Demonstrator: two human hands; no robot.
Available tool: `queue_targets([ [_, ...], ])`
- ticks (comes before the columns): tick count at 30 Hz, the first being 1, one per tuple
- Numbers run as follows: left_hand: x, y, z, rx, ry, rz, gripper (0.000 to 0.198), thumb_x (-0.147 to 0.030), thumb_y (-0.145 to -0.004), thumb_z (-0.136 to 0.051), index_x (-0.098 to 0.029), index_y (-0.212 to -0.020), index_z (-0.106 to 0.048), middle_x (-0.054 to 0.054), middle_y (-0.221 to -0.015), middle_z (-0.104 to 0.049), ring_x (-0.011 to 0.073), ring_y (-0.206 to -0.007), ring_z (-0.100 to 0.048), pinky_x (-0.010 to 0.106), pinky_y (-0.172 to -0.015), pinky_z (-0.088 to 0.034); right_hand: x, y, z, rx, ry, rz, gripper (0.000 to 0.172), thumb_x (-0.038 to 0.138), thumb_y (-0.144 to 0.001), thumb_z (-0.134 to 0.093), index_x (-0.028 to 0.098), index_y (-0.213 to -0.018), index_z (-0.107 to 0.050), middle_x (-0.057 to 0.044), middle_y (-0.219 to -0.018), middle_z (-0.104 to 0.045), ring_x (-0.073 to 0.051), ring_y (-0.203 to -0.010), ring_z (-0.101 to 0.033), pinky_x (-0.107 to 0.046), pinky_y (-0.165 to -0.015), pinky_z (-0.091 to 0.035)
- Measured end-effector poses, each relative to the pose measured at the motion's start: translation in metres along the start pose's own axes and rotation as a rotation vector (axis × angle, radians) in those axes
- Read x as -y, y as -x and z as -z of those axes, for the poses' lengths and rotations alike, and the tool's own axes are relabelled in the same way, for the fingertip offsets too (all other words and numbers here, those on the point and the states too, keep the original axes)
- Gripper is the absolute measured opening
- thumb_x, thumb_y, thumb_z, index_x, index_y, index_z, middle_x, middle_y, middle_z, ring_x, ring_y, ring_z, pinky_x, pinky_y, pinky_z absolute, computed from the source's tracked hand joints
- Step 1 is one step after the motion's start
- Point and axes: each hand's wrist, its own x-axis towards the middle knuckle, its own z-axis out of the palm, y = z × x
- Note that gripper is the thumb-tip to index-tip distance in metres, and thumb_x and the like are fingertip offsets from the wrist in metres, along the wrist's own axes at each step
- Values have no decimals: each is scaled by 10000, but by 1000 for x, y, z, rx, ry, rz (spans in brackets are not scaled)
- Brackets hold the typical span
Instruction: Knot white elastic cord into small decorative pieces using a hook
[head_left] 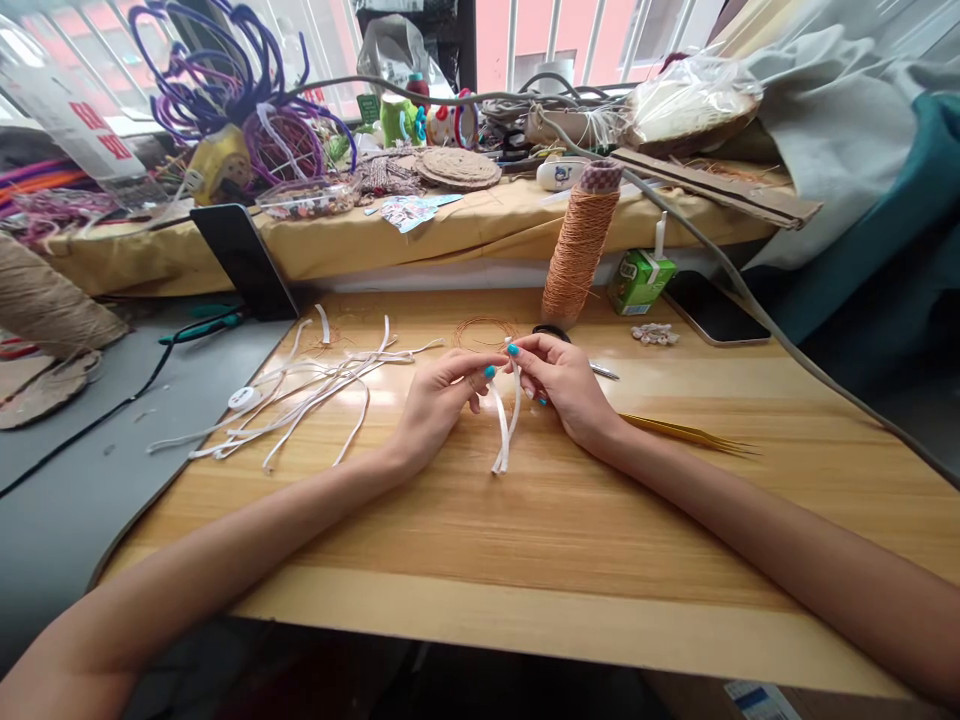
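My left hand [444, 396] and my right hand [564, 383] meet over the middle of the wooden table, their fingertips pinched together on white cord [514, 410]. Two white ends hang down below the fingers, and a small white tip shows above them. The exact spot where the fingers press is partly hidden. Behind the hands lies a loose coil of thin orange-brown thread [484, 325]. To the left, several loose white cords [322, 380] are strewn over the table. Gold tweezers [686, 433] rest beside my right forearm.
A cone of orange twine [581, 245] stands behind my right hand. Near it are a green drink carton [641, 280], a dark phone [716, 306] and a small pile of pale pieces [654, 334]. Another phone [244, 260] leans at the left. A cluttered ledge [480, 225] runs behind.
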Motion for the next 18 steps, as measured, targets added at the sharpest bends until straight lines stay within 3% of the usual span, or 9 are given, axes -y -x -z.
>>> queue_targets([
  [7,-3,-2,2,-3,-10,-18,58,-201,-746,-594,-147,-766,-592,-6,-669,-572,80,-589,-506,198,-546,-429,7,10,-5,131,15,-48,221,337,-681,-636,131,-700,-556,44,-536,-532,-24,-365,-366,-177,-337,-232],
  [13,1,-3,6,-52,-111,-113,37,-207,-723,-615,-174,-709,-610,17,-858,-494,106,-761,-488,188,-574,-420,8,13,-6,190,-14,-74,240,361,-666,-642,143,-735,-570,51,-545,-526,-29,-384,-357,-181,-356,-258],
  [18,2,-4,5,6,-41,-84,41,-192,-754,-569,-167,-728,-587,-2,-739,-544,92,-663,-497,194,-550,-414,9,13,-5,196,3,-84,230,357,-664,-646,137,-709,-594,39,-563,-541,-25,-385,-341,-190,-364,-233],
])
